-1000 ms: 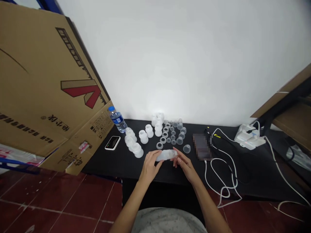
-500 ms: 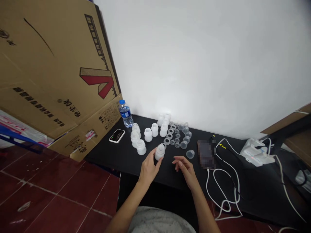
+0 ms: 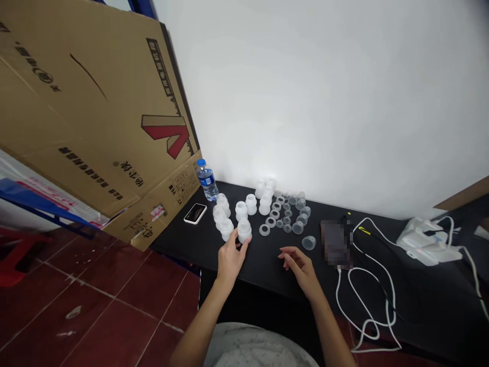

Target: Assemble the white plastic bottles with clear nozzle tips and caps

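Observation:
My left hand (image 3: 230,259) has its thumb and fingers around a small white plastic bottle (image 3: 244,233) with a translucent top. The bottle is upright, just right of the nearest of several white bottles with translucent tops (image 3: 226,229). Behind it stand open-necked white bottles (image 3: 241,210). My right hand (image 3: 301,265) hovers over the table front, fingers loosely stretched and nothing in them. Clear plastic rings (image 3: 264,230), small translucent discs (image 3: 287,221) and clear domed caps (image 3: 297,227) lie in rows beyond the hands. One clear cap (image 3: 308,242) lies apart, nearest my right hand.
On the black table (image 3: 183,243) are a water bottle (image 3: 208,181), a white-edged device (image 3: 195,213), a blurred phone (image 3: 336,243) on a white cable (image 3: 393,285), and a white power strip (image 3: 424,242). A large cardboard box (image 3: 126,127) stands at left, a wall behind.
My left hand has moved left with the white bottle and brought it beside the bottles with translucent tops. My right hand has barely moved. The view has shifted a little.

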Action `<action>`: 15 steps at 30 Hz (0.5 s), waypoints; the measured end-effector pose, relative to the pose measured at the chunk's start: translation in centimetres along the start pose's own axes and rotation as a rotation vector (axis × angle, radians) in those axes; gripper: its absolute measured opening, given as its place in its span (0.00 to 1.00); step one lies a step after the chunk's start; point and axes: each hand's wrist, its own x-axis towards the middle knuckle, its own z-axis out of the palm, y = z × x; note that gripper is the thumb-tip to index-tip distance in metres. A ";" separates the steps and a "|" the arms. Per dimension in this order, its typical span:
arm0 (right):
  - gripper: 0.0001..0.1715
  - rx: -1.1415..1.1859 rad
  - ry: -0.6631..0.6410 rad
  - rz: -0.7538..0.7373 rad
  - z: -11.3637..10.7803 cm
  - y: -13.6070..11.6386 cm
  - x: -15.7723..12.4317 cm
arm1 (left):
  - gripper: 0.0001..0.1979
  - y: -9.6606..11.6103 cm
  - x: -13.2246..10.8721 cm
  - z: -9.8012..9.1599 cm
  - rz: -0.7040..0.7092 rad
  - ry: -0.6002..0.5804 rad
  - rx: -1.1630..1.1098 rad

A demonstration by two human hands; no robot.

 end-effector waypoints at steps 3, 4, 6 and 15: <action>0.23 0.000 -0.003 0.002 0.0 0.2 0.0 | 0.23 -0.1 0.1 -0.4 -0.013 0.004 0.020; 0.23 -0.002 -0.003 0.005 0.0 0.4 0.0 | 0.23 -0.2 0.1 -0.5 -0.015 0.002 0.028; 0.24 -0.008 -0.004 0.010 -0.1 0.6 0.1 | 0.23 -0.2 0.1 -0.6 -0.017 -0.006 0.043; 0.24 -0.049 0.024 -0.007 0.3 1.0 0.0 | 0.23 0.5 0.4 -0.1 0.013 -0.044 0.039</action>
